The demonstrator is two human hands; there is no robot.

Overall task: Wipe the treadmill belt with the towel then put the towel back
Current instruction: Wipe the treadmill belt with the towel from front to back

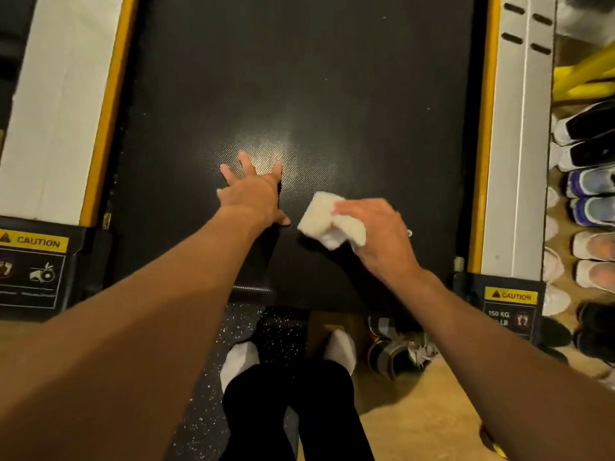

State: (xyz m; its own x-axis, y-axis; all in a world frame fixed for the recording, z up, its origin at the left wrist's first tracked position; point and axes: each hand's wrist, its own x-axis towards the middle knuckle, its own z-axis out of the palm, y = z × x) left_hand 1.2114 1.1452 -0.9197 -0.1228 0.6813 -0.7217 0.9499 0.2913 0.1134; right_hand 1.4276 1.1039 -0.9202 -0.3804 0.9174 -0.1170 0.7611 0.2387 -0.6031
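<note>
Towel point(327, 219) gripped in right hand point(376, 234); left hand point(253, 191) flat, fingers spread on belt point(299, 78).

Cut off by the top edge: treadmill belt point(332, 78). Partly covered by the right grip point(379, 234): near side of the towel point(324, 216), contact with the belt impossible to tell. Too blurred to read: small print on the left caution label point(31, 277). Clipped by the right edge: row of shoes point(590, 181). Half hidden behind the right forearm point(482, 327): sandals point(389, 352).
</note>
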